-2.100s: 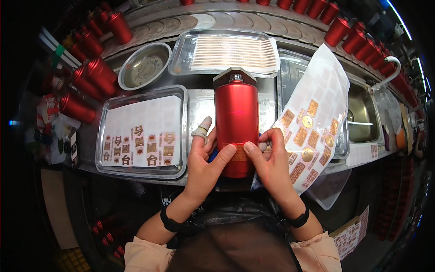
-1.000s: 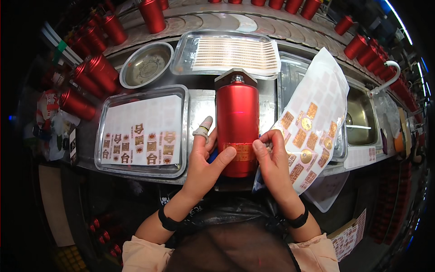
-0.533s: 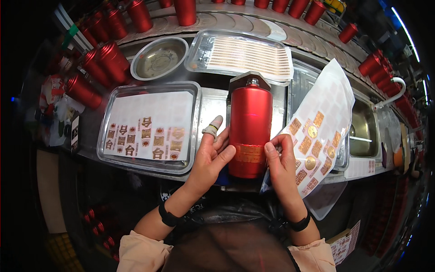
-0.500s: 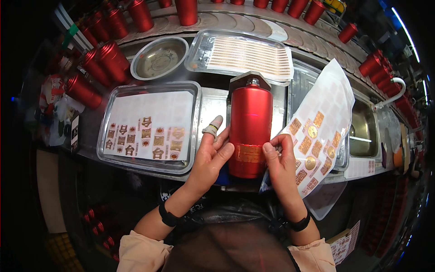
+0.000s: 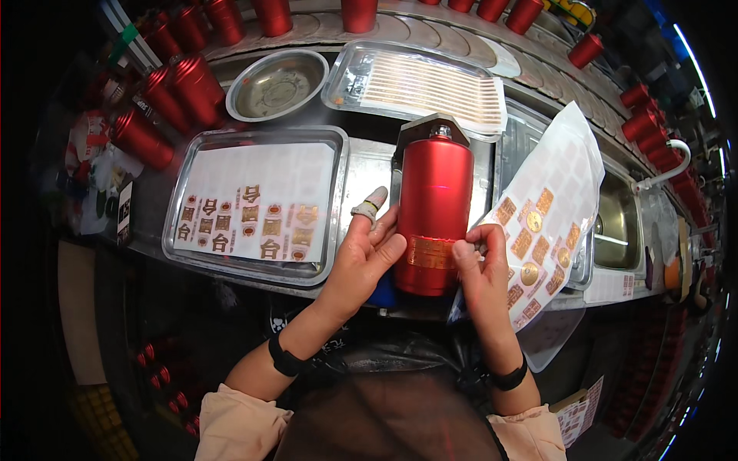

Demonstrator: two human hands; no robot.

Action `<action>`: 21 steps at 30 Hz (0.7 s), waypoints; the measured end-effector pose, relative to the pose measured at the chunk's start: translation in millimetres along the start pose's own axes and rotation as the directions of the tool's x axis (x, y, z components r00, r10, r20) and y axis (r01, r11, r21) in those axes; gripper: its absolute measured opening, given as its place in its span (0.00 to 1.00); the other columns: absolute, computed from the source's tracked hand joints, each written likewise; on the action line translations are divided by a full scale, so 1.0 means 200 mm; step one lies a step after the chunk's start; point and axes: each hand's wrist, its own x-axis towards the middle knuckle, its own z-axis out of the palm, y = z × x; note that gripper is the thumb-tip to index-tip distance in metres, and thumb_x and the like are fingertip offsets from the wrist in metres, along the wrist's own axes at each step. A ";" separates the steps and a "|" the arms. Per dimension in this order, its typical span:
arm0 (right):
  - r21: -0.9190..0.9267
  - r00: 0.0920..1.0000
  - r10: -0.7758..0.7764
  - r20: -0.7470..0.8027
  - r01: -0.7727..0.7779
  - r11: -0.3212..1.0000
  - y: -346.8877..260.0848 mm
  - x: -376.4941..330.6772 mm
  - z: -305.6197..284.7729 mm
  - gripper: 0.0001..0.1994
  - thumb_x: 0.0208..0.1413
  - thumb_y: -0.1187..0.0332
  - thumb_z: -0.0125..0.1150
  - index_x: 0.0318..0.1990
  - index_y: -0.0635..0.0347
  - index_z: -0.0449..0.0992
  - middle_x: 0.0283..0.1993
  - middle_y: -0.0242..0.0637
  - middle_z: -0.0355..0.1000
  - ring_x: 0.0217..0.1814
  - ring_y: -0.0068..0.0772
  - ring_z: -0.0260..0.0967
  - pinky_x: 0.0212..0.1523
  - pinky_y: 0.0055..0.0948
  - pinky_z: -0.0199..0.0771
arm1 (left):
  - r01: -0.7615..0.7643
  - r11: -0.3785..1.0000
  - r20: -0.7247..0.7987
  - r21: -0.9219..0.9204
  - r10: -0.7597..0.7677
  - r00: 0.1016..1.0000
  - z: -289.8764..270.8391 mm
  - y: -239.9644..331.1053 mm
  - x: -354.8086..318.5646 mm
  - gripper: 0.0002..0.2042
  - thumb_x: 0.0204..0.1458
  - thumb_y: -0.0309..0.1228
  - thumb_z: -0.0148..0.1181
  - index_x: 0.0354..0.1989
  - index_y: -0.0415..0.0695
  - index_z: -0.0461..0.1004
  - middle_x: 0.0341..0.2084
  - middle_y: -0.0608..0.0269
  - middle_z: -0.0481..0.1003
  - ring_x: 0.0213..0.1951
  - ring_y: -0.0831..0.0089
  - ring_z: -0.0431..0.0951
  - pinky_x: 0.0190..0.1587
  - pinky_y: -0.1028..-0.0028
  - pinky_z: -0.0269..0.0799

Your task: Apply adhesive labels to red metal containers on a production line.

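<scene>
A glossy red bottle (image 5: 437, 180) with a short silver neck lies in a dark angular holder (image 5: 435, 121) in front of me. A gold label band (image 5: 430, 251) runs across its lower part. My left hand (image 5: 361, 257) steadies the bottle's left side, thumb at the band's left end. Its index finger, in a pale finger cot (image 5: 371, 206), points up and away from the bottle. At the band's right end, my right hand (image 5: 483, 265) is closed, with the thumb pressing on the label and the fingers curled. Whatever lies behind those fingers is hidden.
Left stands a metal tray (image 5: 338, 207) with a sticker sheet (image 5: 269, 165); a metal bowl (image 5: 278, 86) is behind it. Another tray (image 5: 346, 69) holds gold strips (image 5: 430, 84). A curled sticker sheet (image 5: 550, 177) rises at right, before a sink (image 5: 615, 230). Red bottles (image 5: 192, 84) surround the bench.
The view has shifted slightly, so the bottle and hands appear a little to the right. My right thumb has shifted slightly at the band's end; both hands stay at the bottle.
</scene>
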 end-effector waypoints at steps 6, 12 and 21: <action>-0.065 0.999 -0.033 0.018 0.034 0.997 0.03 0.00 -0.02 0.19 0.55 0.66 0.66 0.44 0.62 0.60 0.32 0.28 0.63 0.21 0.09 0.55 0.21 0.13 0.55 | -0.087 0.971 0.060 0.222 0.075 0.995 0.01 0.00 -0.01 0.45 0.52 0.27 0.65 0.70 0.35 0.36 0.66 0.36 0.51 0.69 0.56 0.52 0.69 0.63 0.49; 0.033 0.999 -0.046 0.021 0.045 0.998 0.04 -0.01 -0.01 0.15 0.58 0.69 0.62 0.45 0.62 0.61 0.35 0.29 0.63 0.24 0.08 0.56 0.22 0.13 0.57 | -0.022 0.979 0.022 0.204 0.018 1.000 0.03 0.02 -0.01 0.47 0.51 0.27 0.66 0.70 0.35 0.35 0.67 0.37 0.51 0.68 0.57 0.54 0.69 0.63 0.49; 0.192 0.994 0.061 0.095 -0.079 0.978 0.02 0.00 -0.09 0.11 0.60 0.71 0.58 0.46 0.60 0.64 0.35 0.27 0.62 0.25 0.08 0.54 0.24 0.12 0.55 | 0.038 0.985 -0.029 0.171 -0.033 0.999 0.07 0.04 -0.01 0.47 0.51 0.27 0.66 0.70 0.34 0.35 0.66 0.38 0.53 0.68 0.58 0.55 0.69 0.64 0.49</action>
